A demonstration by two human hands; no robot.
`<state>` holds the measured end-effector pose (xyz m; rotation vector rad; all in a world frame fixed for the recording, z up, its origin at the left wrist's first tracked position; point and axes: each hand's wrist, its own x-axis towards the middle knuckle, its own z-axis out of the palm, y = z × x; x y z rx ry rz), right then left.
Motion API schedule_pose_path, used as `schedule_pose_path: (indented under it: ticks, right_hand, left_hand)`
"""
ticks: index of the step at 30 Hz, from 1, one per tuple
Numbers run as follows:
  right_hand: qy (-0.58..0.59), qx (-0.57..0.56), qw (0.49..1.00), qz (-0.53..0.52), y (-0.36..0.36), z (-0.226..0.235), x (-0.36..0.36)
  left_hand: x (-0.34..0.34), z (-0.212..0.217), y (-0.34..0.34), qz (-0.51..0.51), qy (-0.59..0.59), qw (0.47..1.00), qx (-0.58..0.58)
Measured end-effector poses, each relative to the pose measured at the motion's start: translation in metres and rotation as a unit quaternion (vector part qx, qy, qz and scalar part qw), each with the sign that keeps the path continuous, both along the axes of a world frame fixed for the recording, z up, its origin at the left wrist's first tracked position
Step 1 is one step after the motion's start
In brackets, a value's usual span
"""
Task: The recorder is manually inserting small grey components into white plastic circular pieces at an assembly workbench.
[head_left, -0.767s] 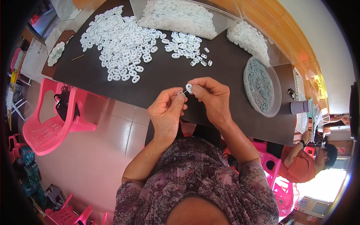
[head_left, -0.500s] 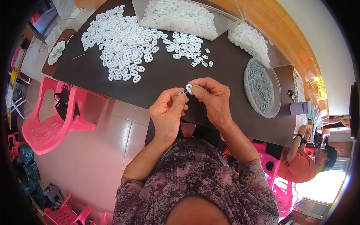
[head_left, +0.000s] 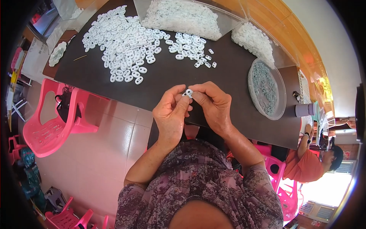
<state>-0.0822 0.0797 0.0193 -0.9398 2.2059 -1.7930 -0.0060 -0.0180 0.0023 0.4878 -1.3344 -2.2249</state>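
Observation:
My left hand (head_left: 171, 110) and my right hand (head_left: 212, 105) meet just above the table's near edge. Between their fingertips sits a small white two-hole plastic piece (head_left: 187, 93), pinched from both sides. My left thumb and index finger press its left part, while the right thumb and index finger close on its right part. Any smaller part under the fingers is hidden. Beyond the hands lie a large heap of white two-hole oval pieces (head_left: 127, 45) and a smaller pile of little white two-hole pieces (head_left: 188, 46).
A round clear tray (head_left: 282, 97) of small grey-green metal parts stands at the right. Two clear bins (head_left: 183, 17) (head_left: 253, 42) of white pieces line the back. A pink chair (head_left: 45, 133) is at left; a purple cup (head_left: 305, 110) and a person in orange (head_left: 305, 166) are at right.
My hands have come together; the white piece in my right fingers now meets what my left fingers hold. At the right, the other person has shifted slightly.

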Motion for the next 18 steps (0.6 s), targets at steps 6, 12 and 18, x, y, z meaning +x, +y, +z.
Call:
schedule_pose_path:
  ticks: [6, 12, 18]
  right_hand:
    - [0.048, 0.022, 0.999, 0.014, 0.0017, 0.0012, -0.0032]
    - [0.098, 0.040, 0.994, 0.011, 0.0055, 0.0005, -0.0023]
    - [0.142, 0.030, 0.989, -0.011, 0.0062, 0.0044, -0.0018]
  left_hand:
    - [-0.0025, -0.0025, -0.0011, -0.025, 0.021, 0.999, 0.005]
    - [-0.0037, -0.0022, -0.0014, -0.041, 0.045, 0.997, 0.049]
    - [-0.0068, -0.0025, 0.0012, -0.029, 0.049, 0.998, 0.029]
